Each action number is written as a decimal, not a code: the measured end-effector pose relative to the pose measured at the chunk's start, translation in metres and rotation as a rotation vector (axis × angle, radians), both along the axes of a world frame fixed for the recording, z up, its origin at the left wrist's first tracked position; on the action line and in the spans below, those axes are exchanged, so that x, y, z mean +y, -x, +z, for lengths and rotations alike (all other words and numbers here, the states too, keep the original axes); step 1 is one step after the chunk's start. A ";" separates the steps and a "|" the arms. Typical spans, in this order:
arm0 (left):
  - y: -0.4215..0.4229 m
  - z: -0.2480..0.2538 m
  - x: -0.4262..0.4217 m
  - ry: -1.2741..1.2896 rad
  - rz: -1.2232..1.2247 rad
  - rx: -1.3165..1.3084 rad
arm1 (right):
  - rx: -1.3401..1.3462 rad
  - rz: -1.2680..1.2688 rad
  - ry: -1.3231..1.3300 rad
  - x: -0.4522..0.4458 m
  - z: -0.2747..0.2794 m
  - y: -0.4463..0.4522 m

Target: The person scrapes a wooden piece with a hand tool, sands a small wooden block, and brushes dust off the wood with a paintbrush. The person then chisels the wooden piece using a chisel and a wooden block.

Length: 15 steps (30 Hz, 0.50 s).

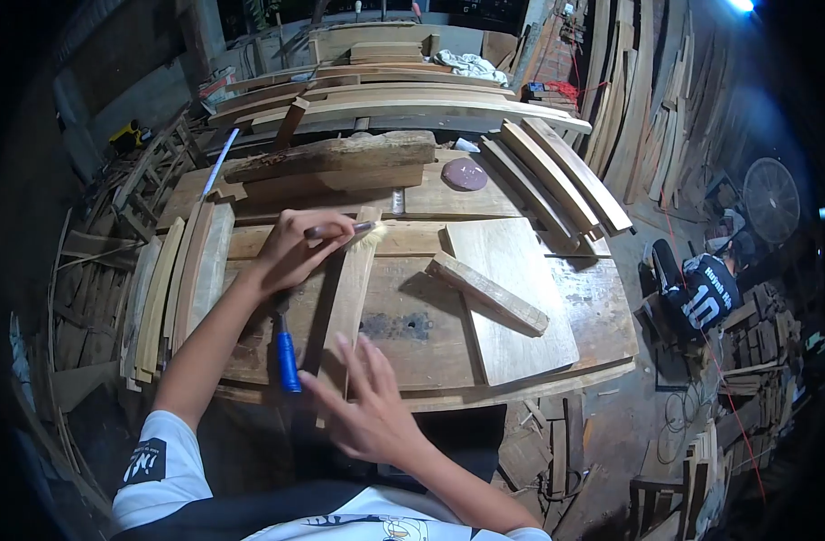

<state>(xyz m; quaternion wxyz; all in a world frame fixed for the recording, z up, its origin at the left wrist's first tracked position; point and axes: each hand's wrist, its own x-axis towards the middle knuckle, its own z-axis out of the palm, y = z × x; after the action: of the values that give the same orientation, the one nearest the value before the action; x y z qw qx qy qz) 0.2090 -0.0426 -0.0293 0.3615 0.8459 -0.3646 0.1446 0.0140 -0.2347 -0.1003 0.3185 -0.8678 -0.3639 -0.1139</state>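
Note:
My left hand is closed around the dark handle of a small brush. Its pale bristles touch or hover just over the far part of a narrow wooden strip that runs toward me across the bench. Over the near end of this strip, my right hand has its fingers spread and holds nothing. Left of the strip lies a blue-handled tool, perhaps a chisel, its metal part in shadow. A pale wide board rests to the right, with a short wooden block lying slantwise across it.
The wooden workbench carries a rough-edged timber, a round purple disc and several curved wood pieces. Planks stand along its left side. At right, a person sits low near a fan.

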 end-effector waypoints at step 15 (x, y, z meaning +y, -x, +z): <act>0.050 0.048 -0.009 -0.264 -0.091 0.229 | -0.056 0.216 -0.076 0.008 -0.012 -0.016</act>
<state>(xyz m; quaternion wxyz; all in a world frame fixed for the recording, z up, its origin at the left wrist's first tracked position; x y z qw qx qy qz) 0.1588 -0.0516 0.0184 0.2926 0.8796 -0.3748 -0.0181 0.0305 -0.2271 -0.1124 0.3514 -0.8072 -0.4595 -0.1171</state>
